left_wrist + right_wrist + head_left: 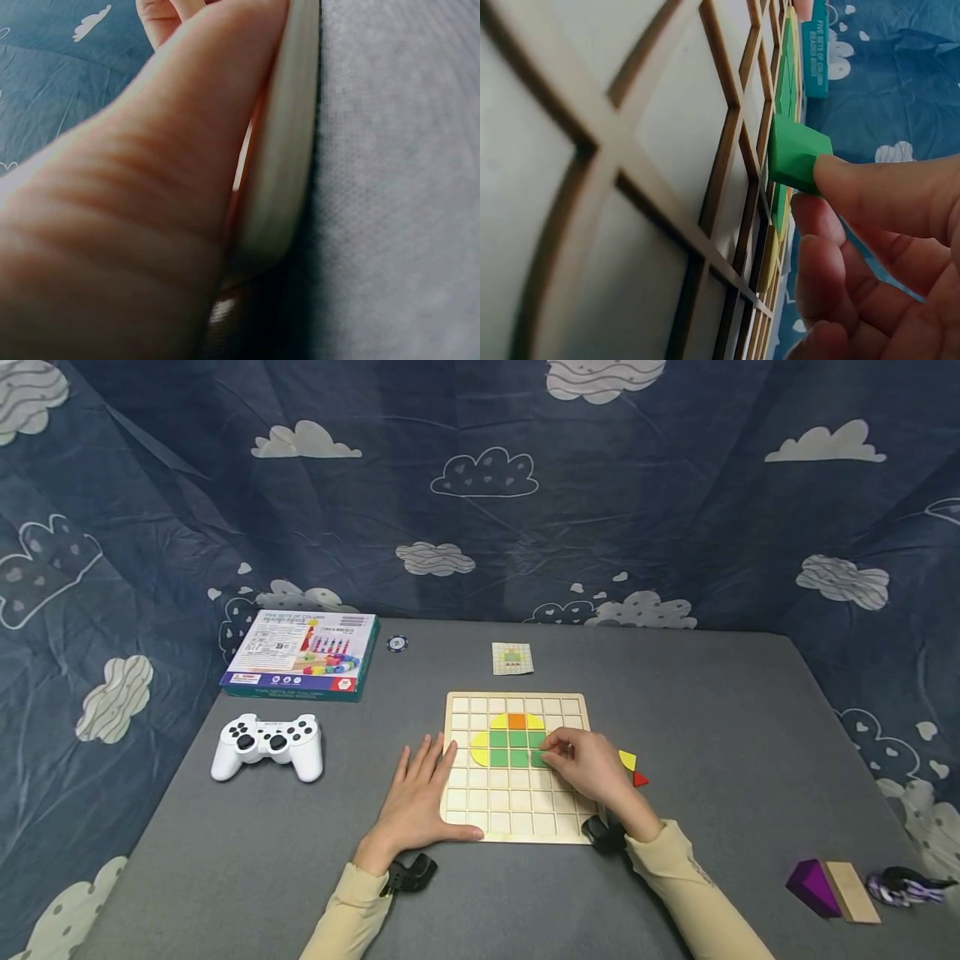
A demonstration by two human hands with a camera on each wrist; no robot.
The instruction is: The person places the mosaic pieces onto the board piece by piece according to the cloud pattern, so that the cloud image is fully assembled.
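Note:
A wooden grid board lies on the grey table, its lower left corner beside my left hand. That hand has its fingers extended along the board's left edge and its thumb along the near edge. Between thumb and fingers, my right hand pinches a green square tile, tilted above the grid in the right wrist view. Set in the board are several green tiles, an orange square tile and yellow curved pieces. The left wrist view shows mostly skin and the board's side.
Just right of the board lie a yellow tile and a red triangle. Beyond it is a pattern card. A boxed set, poker chip and white game controller sit left; purple and wooden blocks lie right.

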